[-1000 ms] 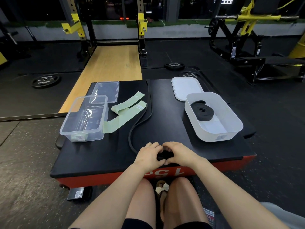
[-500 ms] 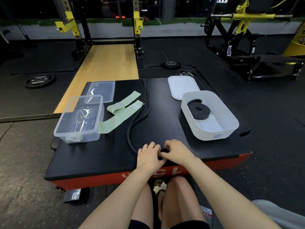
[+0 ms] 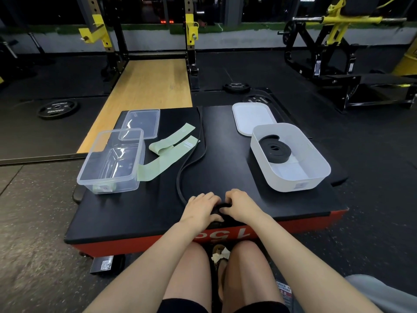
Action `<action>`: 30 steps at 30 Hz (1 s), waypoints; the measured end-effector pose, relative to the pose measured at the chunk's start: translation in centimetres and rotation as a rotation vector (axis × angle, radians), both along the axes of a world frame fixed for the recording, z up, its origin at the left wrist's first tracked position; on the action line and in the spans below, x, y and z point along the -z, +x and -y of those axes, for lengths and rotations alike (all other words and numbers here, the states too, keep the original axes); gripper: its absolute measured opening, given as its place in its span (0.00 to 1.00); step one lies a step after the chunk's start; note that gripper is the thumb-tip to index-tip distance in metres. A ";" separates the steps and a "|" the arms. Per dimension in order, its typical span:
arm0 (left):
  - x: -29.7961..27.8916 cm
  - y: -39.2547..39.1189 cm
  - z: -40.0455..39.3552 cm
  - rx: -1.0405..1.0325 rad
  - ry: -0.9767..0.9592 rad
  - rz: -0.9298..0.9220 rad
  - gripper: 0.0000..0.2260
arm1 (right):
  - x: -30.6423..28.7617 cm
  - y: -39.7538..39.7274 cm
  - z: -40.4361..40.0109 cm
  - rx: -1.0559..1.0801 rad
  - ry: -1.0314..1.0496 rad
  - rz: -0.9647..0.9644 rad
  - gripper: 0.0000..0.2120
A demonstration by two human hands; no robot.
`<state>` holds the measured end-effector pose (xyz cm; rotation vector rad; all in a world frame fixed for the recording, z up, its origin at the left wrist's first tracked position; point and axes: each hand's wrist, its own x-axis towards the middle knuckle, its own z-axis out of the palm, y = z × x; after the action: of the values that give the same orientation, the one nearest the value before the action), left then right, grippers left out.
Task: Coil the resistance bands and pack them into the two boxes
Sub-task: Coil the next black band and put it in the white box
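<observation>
While both hands work at the near edge of the black platform (image 3: 140,213), the left hand (image 3: 199,207) and right hand (image 3: 241,205) curl their fingers around the started roll of the long black band (image 3: 191,163), whose loose length snakes away toward the far edge. The roll should stay tight and flat, each turn stacked squarely, with the tail fed in under light tension. A finished black coil (image 3: 274,150) already sits in the white box (image 3: 316,177) at right. Two green bands (image 3: 164,159) lie beside the clear box (image 3: 90,175) at left.
</observation>
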<state>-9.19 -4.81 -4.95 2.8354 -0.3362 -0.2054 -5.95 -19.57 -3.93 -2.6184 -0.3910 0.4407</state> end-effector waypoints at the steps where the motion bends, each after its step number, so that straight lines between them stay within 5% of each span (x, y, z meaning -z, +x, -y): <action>1: -0.1 0.1 0.0 0.034 0.017 -0.003 0.21 | 0.0 0.1 0.0 -0.019 0.001 -0.004 0.12; 12: -1.1 1.0 -1.2 0.203 0.039 -0.014 0.19 | -0.2 1.2 0.5 -0.170 0.021 -0.059 0.09; 14: -0.9 0.9 -1.0 0.182 0.037 0.000 0.18 | -0.2 1.1 0.8 -0.181 0.023 -0.054 0.08; 20: -0.4 0.1 -0.5 0.050 -0.037 0.016 0.15 | -0.4 0.4 2.6 -0.207 0.005 -0.066 0.25; 30: 0.2 -1.2 0.8 -0.092 -0.072 0.077 0.15 | 0.7 -1.3 2.0 0.012 0.052 0.057 0.22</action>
<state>-10.35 -5.61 -5.18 2.7844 -0.2238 -0.0646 -7.21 -21.53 -4.60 -2.5855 -0.4001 0.3480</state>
